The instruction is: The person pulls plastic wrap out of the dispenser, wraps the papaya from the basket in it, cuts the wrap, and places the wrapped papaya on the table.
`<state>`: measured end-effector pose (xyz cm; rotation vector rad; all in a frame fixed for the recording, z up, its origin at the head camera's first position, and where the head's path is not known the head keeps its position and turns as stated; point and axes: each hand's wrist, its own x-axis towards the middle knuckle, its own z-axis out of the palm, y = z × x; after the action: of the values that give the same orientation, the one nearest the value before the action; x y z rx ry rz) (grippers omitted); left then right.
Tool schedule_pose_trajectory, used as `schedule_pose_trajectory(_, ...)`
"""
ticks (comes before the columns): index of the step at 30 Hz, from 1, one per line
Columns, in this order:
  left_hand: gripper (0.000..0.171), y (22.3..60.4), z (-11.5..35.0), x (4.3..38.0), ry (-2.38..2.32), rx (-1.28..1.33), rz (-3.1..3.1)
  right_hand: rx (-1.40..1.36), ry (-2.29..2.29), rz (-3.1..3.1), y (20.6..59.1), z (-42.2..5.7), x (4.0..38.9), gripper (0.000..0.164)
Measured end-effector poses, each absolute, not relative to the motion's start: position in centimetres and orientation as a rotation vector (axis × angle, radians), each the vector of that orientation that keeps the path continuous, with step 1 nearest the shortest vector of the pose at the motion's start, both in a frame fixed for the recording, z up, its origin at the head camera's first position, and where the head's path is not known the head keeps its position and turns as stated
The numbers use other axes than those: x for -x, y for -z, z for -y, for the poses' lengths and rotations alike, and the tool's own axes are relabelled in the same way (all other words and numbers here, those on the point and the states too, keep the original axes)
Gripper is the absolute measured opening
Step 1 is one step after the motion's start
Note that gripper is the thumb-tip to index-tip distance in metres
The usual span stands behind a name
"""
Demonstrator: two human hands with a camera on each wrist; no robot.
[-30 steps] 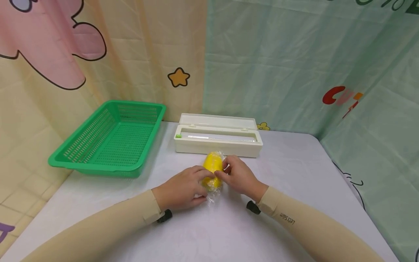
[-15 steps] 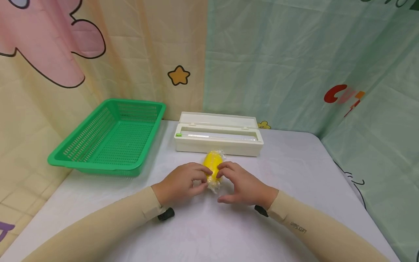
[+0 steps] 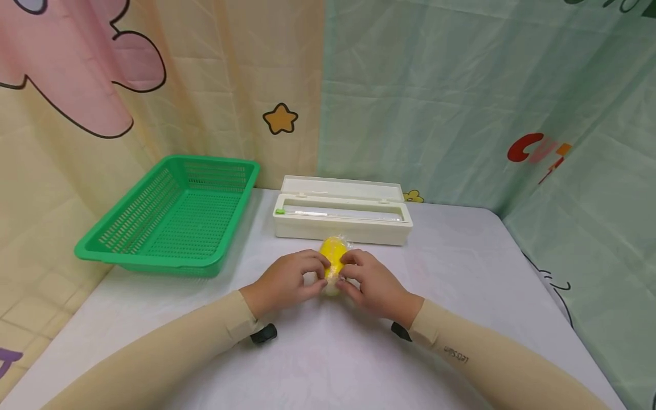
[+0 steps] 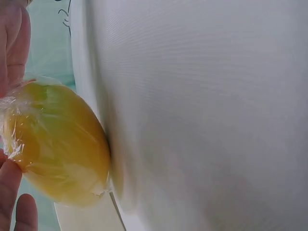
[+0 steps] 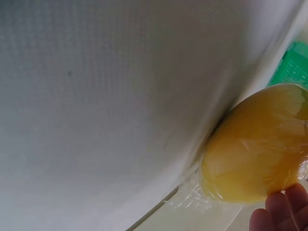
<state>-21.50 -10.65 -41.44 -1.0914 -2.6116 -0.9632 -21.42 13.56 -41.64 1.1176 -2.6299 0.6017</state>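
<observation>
A yellow oval fruit (image 3: pixel 334 250), mango-like with a greenish tint, lies on the white table wrapped in clear cling film (image 5: pixel 190 192). My left hand (image 3: pixel 289 282) is at its left side, its bent fingers and thumb pinching the film near the close end. From the right, my right hand (image 3: pixel 376 282) does the same, the two thumbs almost meeting. Loose crinkled film sticks out at the far end. In the left wrist view, fingertips (image 4: pixel 10 173) touch the wrinkled film on top of the fruit. The right wrist view shows several fingertips (image 5: pixel 279 207) against its side.
Just behind the fruit stands a white cling film dispenser (image 3: pixel 342 229), lid up, with a green slider (image 3: pixel 279 211) on its cutter bar. A green plastic basket (image 3: pixel 148 259) sits at the back left. Printed curtains (image 3: pixel 410 102) hang behind the table (image 3: pixel 451 256).
My right hand drew back and spread its thumb, then came in again to the fruit. The film tail at the close end was sticking out and is now under my thumbs.
</observation>
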Motion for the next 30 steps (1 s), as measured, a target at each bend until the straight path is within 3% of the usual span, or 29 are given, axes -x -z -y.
schedule_pose_trajectory(8,0.049,41.3,10.2,21.8,1.031,1.047,2.689,-1.075,-0.638,2.641,41.5,-13.4,21.6,0.014)
schedule_pose_trajectory(19,0.01,41.0,9.4,22.6,1.073,0.95,2.709,-1.014,-0.727,2.675,40.9,-13.0,21.5,0.013)
schedule_pose_trajectory(26,0.004,41.4,9.3,23.2,1.285,0.871,2.712,-0.847,-0.882,2.748,40.5,-12.7,21.8,0.018)
schedule_pose_trajectory(30,0.012,41.5,9.3,23.3,1.422,0.806,2.721,-0.706,-0.997,2.807,40.8,-12.6,22.2,0.028)
